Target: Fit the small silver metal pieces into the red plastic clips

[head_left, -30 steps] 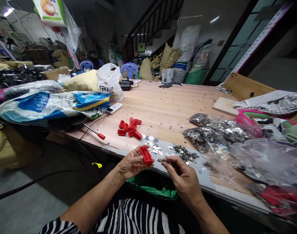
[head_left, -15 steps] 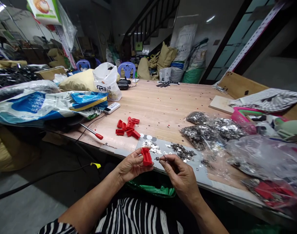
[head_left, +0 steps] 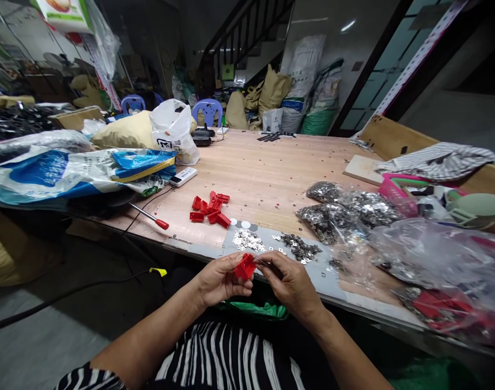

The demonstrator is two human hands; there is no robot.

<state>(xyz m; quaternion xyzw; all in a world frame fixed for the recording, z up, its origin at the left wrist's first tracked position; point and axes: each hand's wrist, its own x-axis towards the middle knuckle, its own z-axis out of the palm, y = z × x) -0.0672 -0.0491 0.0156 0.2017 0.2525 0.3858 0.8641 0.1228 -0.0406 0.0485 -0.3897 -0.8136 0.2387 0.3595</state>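
My left hand [head_left: 225, 279] is closed around a small red plastic housing [head_left: 245, 266], tilted so its open side faces the right. My right hand [head_left: 290, 279] pinches slim dark metal tweezers [head_left: 262, 261], whose tip reaches the housing's edge. Whether a small part sits at that tip is too small to tell. Just beyond the hands, a pile of bright metal pieces [head_left: 247, 240] and a pile of darker metal pieces [head_left: 299, 248] lie on a grey mat [head_left: 327, 275]. Several more red housings [head_left: 215, 206] are heaped on the table to the left of the mat.
Clear bags of metal parts [head_left: 332, 219] stand at the right, near a pink basket [head_left: 397, 195]. A red-tipped lever [head_left: 161, 223] sticks out at the table's left edge. Blue-white sacks [head_left: 80, 173] lie farther left. A green bag [head_left: 258, 310] hangs below the table edge.
The red housing has turned in my left hand. My right hand has moved left, bringing the tweezers from beside the housing up to it. The view has shifted slightly.
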